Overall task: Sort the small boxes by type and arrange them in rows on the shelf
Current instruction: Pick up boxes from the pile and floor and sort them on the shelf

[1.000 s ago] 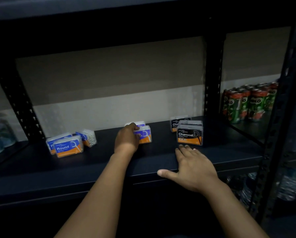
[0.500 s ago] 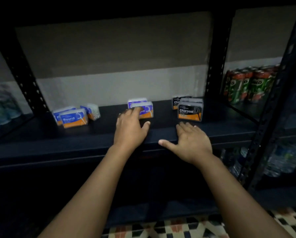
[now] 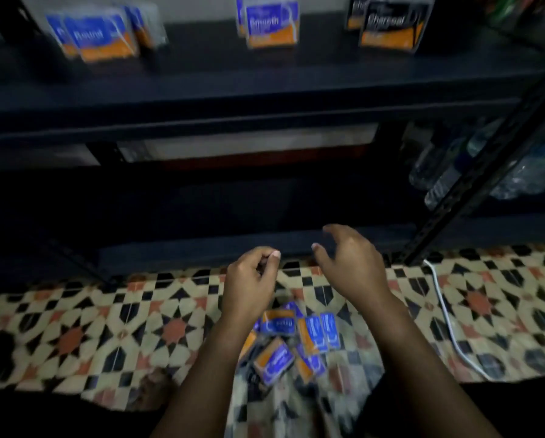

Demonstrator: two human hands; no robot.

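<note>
Patterned tile floor [image 3: 75, 336] below dark shelf [image 3: 264, 86]. Shelf rows: Round boxes [image 3: 107, 36] left, Smooth boxes [image 3: 271, 25] centre, Charcoal boxes [image 3: 391, 25] right. Unsorted pile of boxes [image 3: 293, 339] on floor between forearms. Left hand [image 3: 249, 286] loosely curled, empty; right hand [image 3: 350, 263] grip wide, empty; image blurred

The shelf [image 3: 264, 83] is bare along its front edge. Three clusters stand toward the back: Round boxes [image 3: 107, 36] near the left, Smooth boxes [image 3: 269, 25] mid-shelf, Charcoal boxes [image 3: 391, 25] near the right, with open gaps between them. On the patterned floor [image 3: 75, 327], a loose pile of boxes [image 3: 293, 339] lies between the forearms; a white cable [image 3: 448, 314] crosses at right
</note>
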